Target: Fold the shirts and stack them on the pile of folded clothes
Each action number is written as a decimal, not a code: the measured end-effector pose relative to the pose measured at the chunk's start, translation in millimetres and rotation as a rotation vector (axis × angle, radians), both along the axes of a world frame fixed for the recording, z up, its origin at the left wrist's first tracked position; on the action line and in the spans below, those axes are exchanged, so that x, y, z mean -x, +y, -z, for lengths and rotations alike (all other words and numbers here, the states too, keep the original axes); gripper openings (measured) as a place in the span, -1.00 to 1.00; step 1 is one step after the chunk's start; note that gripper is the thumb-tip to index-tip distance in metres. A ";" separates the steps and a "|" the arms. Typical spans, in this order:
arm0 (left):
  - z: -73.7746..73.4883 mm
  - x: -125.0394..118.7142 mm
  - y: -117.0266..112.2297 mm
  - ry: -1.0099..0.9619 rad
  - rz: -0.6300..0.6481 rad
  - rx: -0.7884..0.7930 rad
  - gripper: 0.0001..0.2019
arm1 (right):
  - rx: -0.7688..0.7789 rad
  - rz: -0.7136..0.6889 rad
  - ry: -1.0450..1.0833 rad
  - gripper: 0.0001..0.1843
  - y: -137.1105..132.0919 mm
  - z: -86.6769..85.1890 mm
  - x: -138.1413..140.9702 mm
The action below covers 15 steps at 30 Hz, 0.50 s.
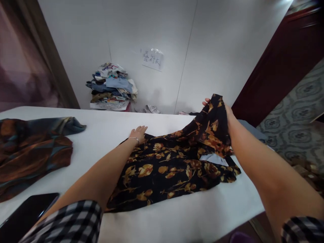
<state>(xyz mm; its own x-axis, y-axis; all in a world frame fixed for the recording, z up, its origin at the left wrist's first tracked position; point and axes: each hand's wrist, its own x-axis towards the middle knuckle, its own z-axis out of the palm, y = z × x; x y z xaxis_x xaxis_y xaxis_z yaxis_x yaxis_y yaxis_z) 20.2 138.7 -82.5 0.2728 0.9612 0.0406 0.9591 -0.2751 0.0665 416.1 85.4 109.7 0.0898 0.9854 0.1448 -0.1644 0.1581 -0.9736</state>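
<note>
A black shirt with a yellow and brown floral print (162,168) lies spread across the white table (182,216). My left hand (139,132) rests on its far left part, fingers stretched out and holding nothing. At the right, my right hand (228,111) grips the shirt and holds that part raised above the table. Its fingertips show beyond the cloth, while the rest of the fingers are hidden behind it. Below the lifted fabric a pale patch, perhaps a label, is visible inside the shirt.
A brown and teal garment (35,148) lies at the table's left. Near the front left is a dark phone-like device (27,216). A pile of clothes (113,84) stands beyond the far edge, by a wall bearing a handwritten paper sign (152,60).
</note>
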 end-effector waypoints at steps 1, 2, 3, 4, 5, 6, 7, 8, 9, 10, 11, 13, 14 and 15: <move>0.1 -4.1 7.3 0.013 0.022 0.025 -0.32 | 0.013 -0.001 0.006 -0.64 3.9 0.8 0.3; 0.2 -8.0 14.0 0.028 0.043 0.053 -0.28 | 0.022 -0.005 0.012 -0.62 6.6 1.9 1.8; 0.4 -11.5 19.8 0.043 0.061 0.079 -0.25 | 0.022 -0.008 0.015 -0.60 8.4 3.0 3.7; 0.4 -14.6 24.7 0.059 0.075 0.100 -0.24 | 0.015 -0.009 0.013 -0.58 9.6 4.2 5.6; -0.1 -17.0 28.4 0.074 0.084 0.116 -0.25 | 0.003 -0.010 0.009 -0.58 10.3 5.3 6.9; -1.3 -18.7 30.9 0.090 0.089 0.125 -0.31 | -0.004 -0.013 0.007 -0.58 10.7 6.3 7.4; -3.6 -19.4 32.4 0.105 0.090 0.123 -0.40 | -0.011 -0.010 0.009 -0.59 10.9 7.1 7.0; -7.3 -18.9 32.6 0.118 0.087 0.109 -0.51 | -0.023 -0.005 0.015 -0.60 10.8 7.8 5.8; -12.4 -17.1 31.8 0.127 0.078 0.083 -0.62 | -0.037 0.001 0.023 -0.62 10.2 8.2 4.0; -18.9 -13.8 29.9 0.133 0.065 0.047 -0.69 | -0.050 0.007 0.032 -0.63 8.8 8.4 1.8; -26.4 -9.1 26.9 0.134 0.046 0.007 -0.71 | -0.060 0.015 0.041 -0.65 6.4 8.5 -0.4; -42.8 3.7 17.9 0.120 0.013 -0.120 -0.69 | -0.066 0.028 0.058 -0.67 -2.7 7.9 -4.4; -50.7 11.3 11.7 0.105 0.010 -0.201 -0.68 | -0.063 0.032 0.067 -0.68 -9.6 7.4 -5.9; -57.8 19.0 4.3 0.085 0.022 -0.287 -0.68 | -0.059 0.035 0.078 -0.69 -18.0 6.9 -7.1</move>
